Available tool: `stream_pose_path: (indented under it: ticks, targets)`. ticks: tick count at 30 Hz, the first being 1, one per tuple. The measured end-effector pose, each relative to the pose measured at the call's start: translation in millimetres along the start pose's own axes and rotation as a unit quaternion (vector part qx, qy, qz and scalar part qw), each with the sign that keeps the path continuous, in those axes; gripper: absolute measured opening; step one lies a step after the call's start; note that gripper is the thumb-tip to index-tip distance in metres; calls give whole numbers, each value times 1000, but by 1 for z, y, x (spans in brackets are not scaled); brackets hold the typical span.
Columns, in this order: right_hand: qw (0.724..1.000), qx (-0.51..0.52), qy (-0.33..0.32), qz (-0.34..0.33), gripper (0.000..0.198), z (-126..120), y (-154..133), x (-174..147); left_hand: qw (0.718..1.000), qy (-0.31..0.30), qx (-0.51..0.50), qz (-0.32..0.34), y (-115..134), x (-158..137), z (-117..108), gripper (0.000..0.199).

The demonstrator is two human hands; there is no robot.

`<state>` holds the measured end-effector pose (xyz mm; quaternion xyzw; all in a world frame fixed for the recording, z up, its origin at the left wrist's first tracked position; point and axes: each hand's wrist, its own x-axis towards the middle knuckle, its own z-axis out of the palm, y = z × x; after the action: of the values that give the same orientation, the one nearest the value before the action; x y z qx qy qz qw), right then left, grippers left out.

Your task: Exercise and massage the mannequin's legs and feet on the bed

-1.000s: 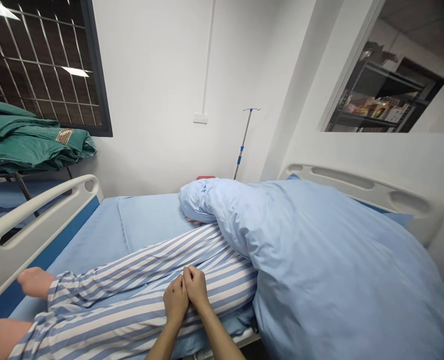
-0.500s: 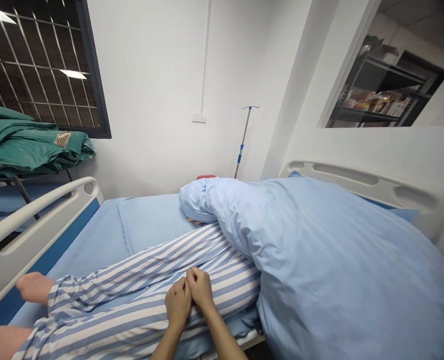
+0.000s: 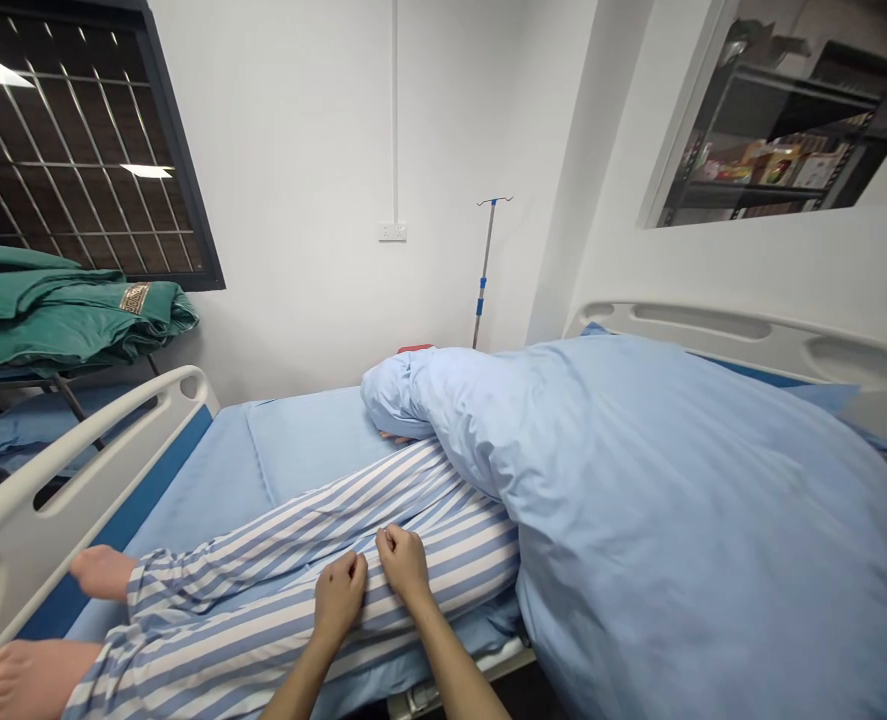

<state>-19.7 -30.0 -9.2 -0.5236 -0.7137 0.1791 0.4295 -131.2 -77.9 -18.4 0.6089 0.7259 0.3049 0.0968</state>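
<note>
My left hand (image 3: 340, 592) is curled into a loose fist above the near leg of the striped trousers (image 3: 263, 630). Just to its right, my right hand (image 3: 403, 562) is also closed, over the thigh of the same leg. A small gap separates the two hands, and no cloth shows bunched in either one. The blue-and-white trousers are on a figure lying on the bed, with bare feet (image 3: 27, 680) at the left. A light-blue quilt (image 3: 638, 500) is folded back over the upper body and hides it.
A pale bed-end board (image 3: 75, 450) stands at the left, another board (image 3: 702, 325) at the right. An IV pole (image 3: 486, 265) rises behind the bed. Green folded cloth (image 3: 75, 315) lies below the barred window (image 3: 75, 150). The bed frame (image 3: 420, 697) shows at the near edge.
My hands, which touched each other before, have come apart, the left moving left. The view has shifted slightly, so more of the near foot shows.
</note>
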Motion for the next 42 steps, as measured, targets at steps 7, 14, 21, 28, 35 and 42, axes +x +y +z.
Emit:
stream_pose_path:
  ticks: [7, 14, 21, 28, 35, 42]
  targets:
    - [999, 31, 12, 4, 39, -1, 1, 2, 998, 15, -37, -54, -13, 6, -28, 34]
    - [994, 105, 17, 23, 42, -4, 4, 4, 975, 36, -212, -57, 47, 29, -7, 36]
    - [966, 233, 54, 103, 40, -6, 12, 12, 982, 46, -125, -134, 70, 15, 34, 34]
    - [968, 228, 43, 99, 40, -5, 12, 10, 992, 25, -59, -108, 61, 14, 40, 30]
    - [979, 180, 17, 90, 37, -11, 10, 14, 992, -2, -43, -118, 65, 12, 31, 34]
    - [996, -41, -80, -12, 31, -40, 6, 32, 991, -30, -30, -129, 73, 9, 29, 30]
